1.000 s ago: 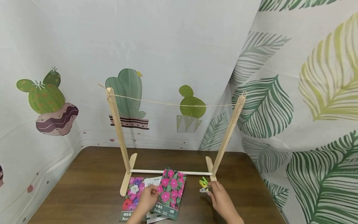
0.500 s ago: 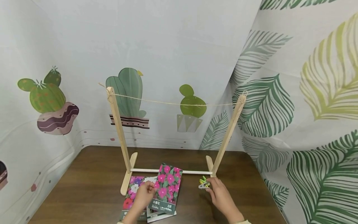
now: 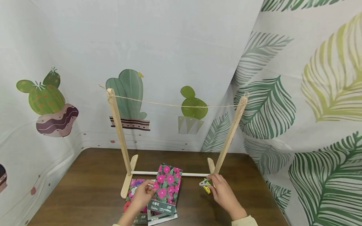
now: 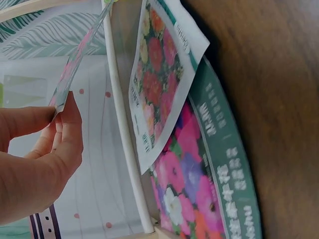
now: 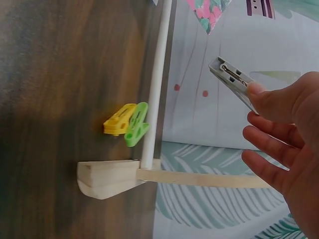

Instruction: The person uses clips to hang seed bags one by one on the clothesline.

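Observation:
My left hand point(image 3: 142, 196) pinches the edge of a seed packet point(image 3: 168, 185) printed with pink flowers; the left wrist view shows this packet edge-on, lifted off the table. Below it lie a white-bordered packet point(image 4: 159, 74) and a packet with mixed pink, purple and white flowers point(image 4: 189, 172), overlapping each other. My right hand point(image 3: 223, 193) pinches a grey clothespin point(image 5: 232, 77) between thumb and forefinger, held above the table. Near the rack's right foot, a yellow clothespin point(image 5: 119, 119) and a green clothespin point(image 5: 137, 124) lie on the tabletop.
A wooden rack stands on the brown table point(image 3: 85, 188), with a left post point(image 3: 120, 135), a right post point(image 3: 230, 135) and a white crossbar point(image 3: 195, 174). A thin string point(image 3: 167, 104) runs between the post tops. A patterned curtain point(image 3: 175, 47) hangs behind.
My left hand lifts the pink-flower packet up and left, off the packets beneath. My right hand raises the grey clothespin slightly from the yellow and green ones.

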`<state>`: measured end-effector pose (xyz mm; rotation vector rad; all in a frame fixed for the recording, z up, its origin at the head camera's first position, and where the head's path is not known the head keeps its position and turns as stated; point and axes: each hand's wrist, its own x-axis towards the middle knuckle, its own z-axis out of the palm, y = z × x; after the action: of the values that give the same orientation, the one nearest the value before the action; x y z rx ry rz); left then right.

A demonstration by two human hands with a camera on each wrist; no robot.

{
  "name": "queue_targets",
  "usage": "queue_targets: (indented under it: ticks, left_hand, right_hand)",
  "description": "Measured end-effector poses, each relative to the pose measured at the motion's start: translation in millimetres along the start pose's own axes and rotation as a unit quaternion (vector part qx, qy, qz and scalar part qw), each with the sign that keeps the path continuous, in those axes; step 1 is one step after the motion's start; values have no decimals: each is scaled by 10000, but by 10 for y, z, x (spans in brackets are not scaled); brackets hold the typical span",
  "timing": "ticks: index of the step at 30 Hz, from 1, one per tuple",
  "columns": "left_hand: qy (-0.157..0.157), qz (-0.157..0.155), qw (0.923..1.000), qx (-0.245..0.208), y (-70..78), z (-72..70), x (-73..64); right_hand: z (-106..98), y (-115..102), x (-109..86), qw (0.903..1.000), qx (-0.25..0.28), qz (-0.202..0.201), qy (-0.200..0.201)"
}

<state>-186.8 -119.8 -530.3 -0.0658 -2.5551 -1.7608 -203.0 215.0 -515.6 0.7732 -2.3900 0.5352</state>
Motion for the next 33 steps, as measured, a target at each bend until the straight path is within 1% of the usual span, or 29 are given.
queue_targets:
  ticks: [5,9,15,18,22,28,33]
  left_hand:
    - [-163,135,9998,2,57,-97,24]
    - [-396,174,9991,-34,112,-174,63]
    - [-654,79,9973,-319,200,-258,86]
    - [-827,-14,9954,-475,276,-298,71]
    - [-1028,-2,9927,-632,375,-345,48]
    - [-1199,46,9904,-688,455,-410,49]
    - [-1145,90,9908,-713,509,-511,64]
  right_hand:
    - [-48,-8,91,9999,-3,-62,-133]
    - [-112,-24,185,9997,31,-43,-235]
    - [-201,-41,310,9995,33,-36,-328]
    - [-229,-45,359,9992,33,-51,-386]
    - [-273,-66,429,9991,28,-143,-399]
    - [-350,-103,539,9990,-18,-309,-327]
    - [-407,-128,672,9987,2,-388,-342]
